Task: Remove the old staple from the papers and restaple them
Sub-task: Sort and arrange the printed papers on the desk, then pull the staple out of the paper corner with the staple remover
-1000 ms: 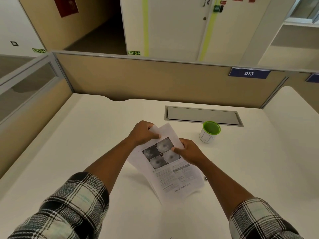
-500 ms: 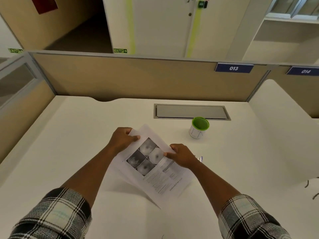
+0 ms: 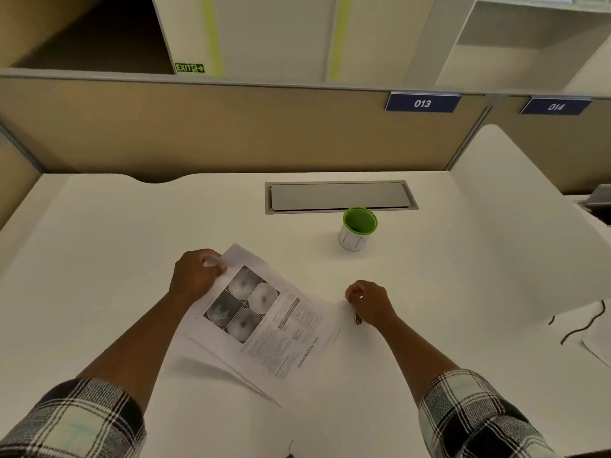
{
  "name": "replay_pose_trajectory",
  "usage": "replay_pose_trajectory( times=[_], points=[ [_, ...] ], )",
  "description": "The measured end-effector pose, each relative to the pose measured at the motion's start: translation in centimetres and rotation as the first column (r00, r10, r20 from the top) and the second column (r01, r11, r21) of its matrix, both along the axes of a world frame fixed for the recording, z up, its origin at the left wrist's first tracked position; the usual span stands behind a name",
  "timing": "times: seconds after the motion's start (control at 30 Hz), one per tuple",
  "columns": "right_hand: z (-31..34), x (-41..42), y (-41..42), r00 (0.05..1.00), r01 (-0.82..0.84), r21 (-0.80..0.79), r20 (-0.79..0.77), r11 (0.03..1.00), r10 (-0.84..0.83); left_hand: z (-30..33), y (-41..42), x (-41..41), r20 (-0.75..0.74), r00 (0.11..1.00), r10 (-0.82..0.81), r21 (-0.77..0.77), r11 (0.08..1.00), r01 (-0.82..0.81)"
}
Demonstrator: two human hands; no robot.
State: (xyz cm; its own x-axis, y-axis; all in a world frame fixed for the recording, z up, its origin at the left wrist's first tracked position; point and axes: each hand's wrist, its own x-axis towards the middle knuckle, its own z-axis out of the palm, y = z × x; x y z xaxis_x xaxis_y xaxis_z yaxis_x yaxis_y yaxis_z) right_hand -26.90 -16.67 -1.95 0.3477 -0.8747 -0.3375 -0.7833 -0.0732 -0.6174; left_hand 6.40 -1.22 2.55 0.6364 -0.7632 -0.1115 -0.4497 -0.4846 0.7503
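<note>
1. Papers (image 3: 264, 322) lie slanted on the white desk (image 3: 99, 259), printed side up, near edges lifted a little off the surface.
2. Left hand (image 3: 195, 276) pinches their far corner, thumb on top, fingers curled under the sheet.
3. Right hand (image 3: 372, 304) is off the pages, just beside their right edge, fingers curled around a small metal object (image 3: 358, 320) I can't make out.
4. Green-rimmed cup (image 3: 358, 229) stands beyond, well apart.

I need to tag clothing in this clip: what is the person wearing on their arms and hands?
Both arms carry black-and-white plaid sleeves, pushed up so the forearms are bare. The left hand wears no glove. The right hand is also ungloved, and a small shiny glint on one finger may be a ring.
</note>
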Motion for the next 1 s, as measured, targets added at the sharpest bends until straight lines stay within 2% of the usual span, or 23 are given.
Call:
replay_pose_trajectory(
  times=[0.07, 0.17, 0.4, 0.47, 0.53, 0.67, 0.77, 1.0],
  points=[
    [-0.6, -0.1, -0.4, 0.991, 0.103, -0.077, -0.078, 0.992, -0.109, -0.4, -0.1, 0.1, 0.001, 1.0, 0.009, 0.013, 1.0, -0.009],
    [-1.3, 0.1, -0.5, 0.975, 0.124, -0.061, -0.179, 0.99, -0.134, -0.8, 0.0, 0.1, -0.016, 1.0, 0.023, 0.032, 0.999, -0.022],
    [-2.3, 0.9, -0.8, 0.983, 0.155, -0.007, -0.101, 0.988, -0.155, -1.2, -0.3, -0.7, -0.044, 0.998, 0.049, 0.075, 0.996, -0.045],
    [-1.8, 1.1, -1.1, 0.991, 0.131, 0.037, -0.032, 0.991, -0.129, -1.3, -0.3, -0.9, -0.054, 0.997, 0.061, 0.076, 0.995, -0.057],
    [-1.2, 1.5, -1.2, 0.982, 0.15, 0.092, 0.102, 0.984, -0.16, -1.4, -0.3, -1.2, -0.072, 0.995, 0.072, 0.079, 0.995, -0.066],
    [0.3, 2.8, -0.5, 0.863, 0.176, 0.394, 0.38, 0.902, -0.334, -1.5, -0.3, -1.8, -0.117, 0.99, 0.083, 0.11, 0.991, -0.07],
    [1.3, 4.0, 0.5, 0.818, 0.096, 0.515, 0.447, 0.852, -0.362, -1.4, -0.3, -2.5, -0.172, 0.981, 0.089, 0.119, 0.99, -0.07],
    [2.4, 5.7, 3.1, 0.758, -0.053, 0.66, 0.515, 0.75, -0.4, -1.0, 0.0, -4.1, -0.3, 0.95, 0.089, 0.098, 0.993, -0.062]
  ],
)
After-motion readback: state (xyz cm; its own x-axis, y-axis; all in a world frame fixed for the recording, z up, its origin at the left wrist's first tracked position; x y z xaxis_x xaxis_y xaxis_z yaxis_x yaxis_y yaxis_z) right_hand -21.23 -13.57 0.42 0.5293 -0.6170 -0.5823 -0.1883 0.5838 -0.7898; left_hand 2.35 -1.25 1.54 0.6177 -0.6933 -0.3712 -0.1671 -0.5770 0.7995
